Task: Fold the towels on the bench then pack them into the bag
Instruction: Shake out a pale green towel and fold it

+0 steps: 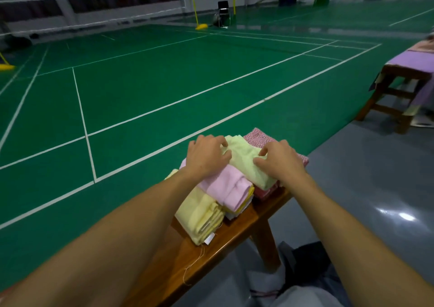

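Pale green towel [249,161] sits pinched between our left grip [206,156] and right grip [279,161]; beneath them folded pink towel [225,187] and yellow towel [202,215] rest on the tabletop [211,255]; packing remains, no bag visible.

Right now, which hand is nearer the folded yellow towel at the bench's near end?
Left. The left hand rests on the pink towel lying over the yellow towel; the right hand is farther right, pinching the light green towel.

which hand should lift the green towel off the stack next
Right, probably. The right hand has its fingers curled into the green towel, near its middle. The left hand sits at the towel's edge, partly resting on the pink towel.
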`<state>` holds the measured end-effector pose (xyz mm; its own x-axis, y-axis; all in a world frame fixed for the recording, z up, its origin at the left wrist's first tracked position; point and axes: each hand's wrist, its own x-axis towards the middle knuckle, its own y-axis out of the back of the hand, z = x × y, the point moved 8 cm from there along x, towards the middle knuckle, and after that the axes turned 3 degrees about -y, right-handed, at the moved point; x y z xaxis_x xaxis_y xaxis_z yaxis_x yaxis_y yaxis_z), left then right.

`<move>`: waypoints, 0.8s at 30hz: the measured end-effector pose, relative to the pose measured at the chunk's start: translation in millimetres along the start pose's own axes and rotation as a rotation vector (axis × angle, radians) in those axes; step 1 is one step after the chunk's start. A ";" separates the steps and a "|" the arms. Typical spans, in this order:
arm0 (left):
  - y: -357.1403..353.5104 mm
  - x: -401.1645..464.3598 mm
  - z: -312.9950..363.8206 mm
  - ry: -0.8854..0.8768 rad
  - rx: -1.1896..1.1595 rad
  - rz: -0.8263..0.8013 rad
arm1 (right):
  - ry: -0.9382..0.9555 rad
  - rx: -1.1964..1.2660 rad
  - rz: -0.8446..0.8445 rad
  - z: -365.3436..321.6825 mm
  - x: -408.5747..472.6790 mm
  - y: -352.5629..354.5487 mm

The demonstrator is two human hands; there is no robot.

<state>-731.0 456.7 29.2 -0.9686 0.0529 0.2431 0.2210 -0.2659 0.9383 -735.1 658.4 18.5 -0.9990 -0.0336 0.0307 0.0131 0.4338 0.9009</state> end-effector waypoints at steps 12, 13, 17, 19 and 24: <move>167.3 -163.8 -84.1 0.108 -0.064 0.121 | 0.395 0.197 0.164 -152.7 -119.0 43.6; 178.4 -187.2 -99.9 0.128 -0.046 0.123 | 0.437 0.203 0.155 -170.9 -134.7 36.0; 215.3 -289.2 -168.6 0.260 0.008 0.124 | 0.601 0.214 0.056 -247.9 -199.3 -11.3; 232.1 -347.0 -206.6 0.333 0.024 0.129 | 0.688 0.202 -0.005 -290.6 -236.6 -41.1; 255.8 -471.4 -282.6 0.543 0.071 0.115 | 0.824 0.203 -0.202 -376.3 -322.8 -115.9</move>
<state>-250.2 91.7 85.2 -0.8534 -0.4811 0.2009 0.3175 -0.1740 0.9322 -397.8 280.2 67.0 -0.6308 -0.7336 0.2529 -0.2474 0.4990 0.8306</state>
